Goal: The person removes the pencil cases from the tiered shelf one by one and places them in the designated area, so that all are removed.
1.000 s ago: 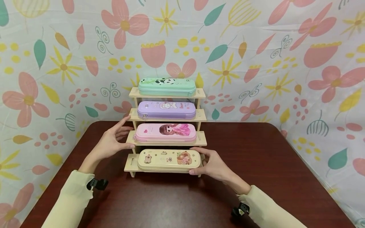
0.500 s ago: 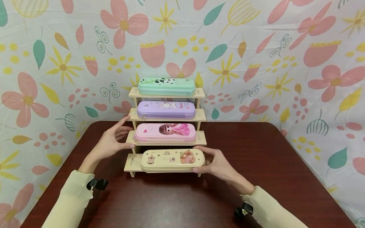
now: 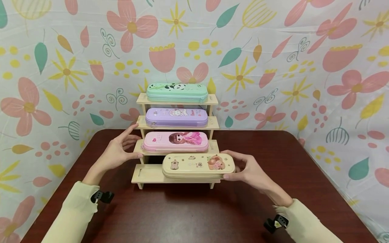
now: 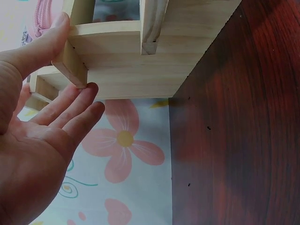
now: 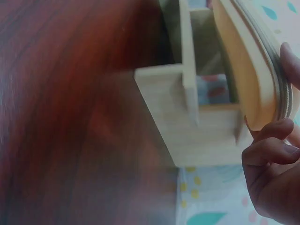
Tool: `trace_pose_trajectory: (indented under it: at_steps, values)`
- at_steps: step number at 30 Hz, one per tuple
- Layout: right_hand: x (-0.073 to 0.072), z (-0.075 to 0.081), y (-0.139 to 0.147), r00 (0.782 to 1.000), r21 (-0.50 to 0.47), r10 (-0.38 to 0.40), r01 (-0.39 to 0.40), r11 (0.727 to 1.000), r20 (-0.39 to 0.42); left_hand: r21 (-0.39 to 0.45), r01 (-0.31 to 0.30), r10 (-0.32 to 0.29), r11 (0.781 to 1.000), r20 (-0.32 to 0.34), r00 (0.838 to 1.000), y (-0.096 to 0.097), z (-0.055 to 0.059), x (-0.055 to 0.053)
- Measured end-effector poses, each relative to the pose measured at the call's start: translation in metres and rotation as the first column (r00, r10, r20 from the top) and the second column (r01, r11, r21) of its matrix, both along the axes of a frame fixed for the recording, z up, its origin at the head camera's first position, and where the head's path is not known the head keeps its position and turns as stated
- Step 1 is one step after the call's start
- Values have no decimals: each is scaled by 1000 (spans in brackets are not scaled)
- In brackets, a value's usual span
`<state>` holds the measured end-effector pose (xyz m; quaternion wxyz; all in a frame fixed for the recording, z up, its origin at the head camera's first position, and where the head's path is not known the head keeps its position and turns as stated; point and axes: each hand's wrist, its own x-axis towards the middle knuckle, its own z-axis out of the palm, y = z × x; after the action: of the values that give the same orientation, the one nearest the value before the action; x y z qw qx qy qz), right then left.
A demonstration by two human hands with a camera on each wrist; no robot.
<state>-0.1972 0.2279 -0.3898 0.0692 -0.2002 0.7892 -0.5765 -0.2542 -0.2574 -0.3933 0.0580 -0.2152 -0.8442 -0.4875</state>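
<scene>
My right hand (image 3: 247,167) grips the right end of a cream pencil case (image 3: 194,166) printed with small animals, thumb in front and fingers behind. The case is raised over the right part of the bottom step of a wooden tiered rack (image 3: 145,172), jutting past its right end. Daylight shows below the case in the right wrist view. At the rack's left side, my left hand (image 3: 117,151) holds the end of a step, thumb on one side and fingertips on the other, as the left wrist view shows. Pink (image 3: 176,141), purple (image 3: 177,116) and mint (image 3: 177,92) pencil cases lie on the steps above.
The rack stands on a dark red-brown wooden table (image 3: 170,216), near its back edge. A floral-patterned cloth (image 3: 258,40) hangs behind and along both sides. A small black device is strapped to each wrist.
My right hand has slid the cream pencil case to the right along the bottom step, then lifted it off the step. My left hand has stayed at the rack's left side.
</scene>
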Motion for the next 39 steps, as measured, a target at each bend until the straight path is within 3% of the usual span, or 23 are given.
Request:
trace_pose_trajectory:
  at_steps: [10, 15, 22, 29, 34, 39]
  values:
    - [2, 29, 46, 991, 26, 32, -29, 999, -131, -7, 4, -4, 1000, -2, 1000, -1, 0, -1]
    - [3, 40, 66, 986, 20, 61, -58, 998, -155, -3, 4, -4, 1000, -4, 1000, -1, 1, -1]
    - [0, 49, 96, 980, 34, 36, -30, 999, -194, -4, 4, -4, 1000, 10, 1000, -1, 0, -1]
    - [-6, 60, 127, 989, 5, -2, 3, 1000, -151, -5, 2, -2, 1000, 19, 1000, -1, 1, 0]
    - [-11, 71, 149, 985, 66, -42, 54, 996, -168, -6, 3, -3, 1000, 15, 1000, 0, 2, 1]
    - [-18, 73, 170, 990, 36, -93, 97, 995, -110, -6, 3, -3, 1000, 16, 1000, 0, 1, 0]
